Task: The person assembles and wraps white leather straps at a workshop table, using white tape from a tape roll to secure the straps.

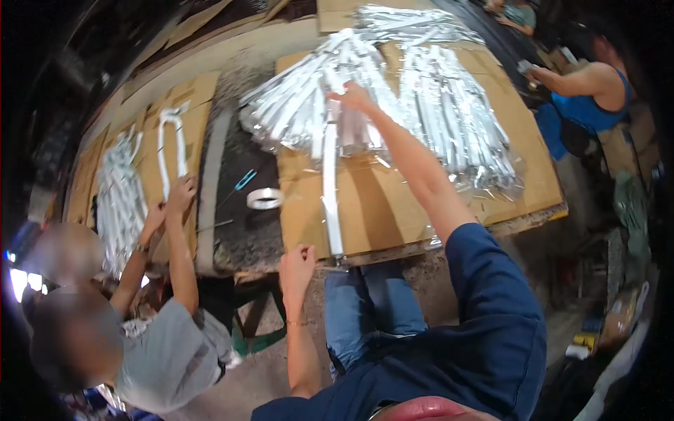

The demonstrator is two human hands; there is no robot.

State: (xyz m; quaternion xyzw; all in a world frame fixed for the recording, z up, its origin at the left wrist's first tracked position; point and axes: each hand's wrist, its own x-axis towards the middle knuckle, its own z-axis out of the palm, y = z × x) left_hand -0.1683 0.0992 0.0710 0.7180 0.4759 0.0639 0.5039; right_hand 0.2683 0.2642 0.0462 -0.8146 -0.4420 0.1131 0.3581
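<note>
A long white strip (330,182) in shiny clear wrapping runs lengthwise over the cardboard (393,217), from a fanned pile of similar strips (295,112) down to the table's near edge. Over the upper end of that strip, my right hand (353,96) reaches out with its fingers apart, at or just above the pile. My left hand (298,265) is at the near edge, left of the strip's lower end, with its fingers curled closed. Whatever may be inside those fingers is hidden. A second bundle of wrapped strips (453,119) lies to the right.
Left of the cardboard are a tape roll (265,198) and a blue-handled tool (246,179). A co-worker in grey (165,358) holds a white strip (163,151) beside another bundle (119,189). Another person in blue (590,98) sits at right. More strips (414,24) lie at the far end.
</note>
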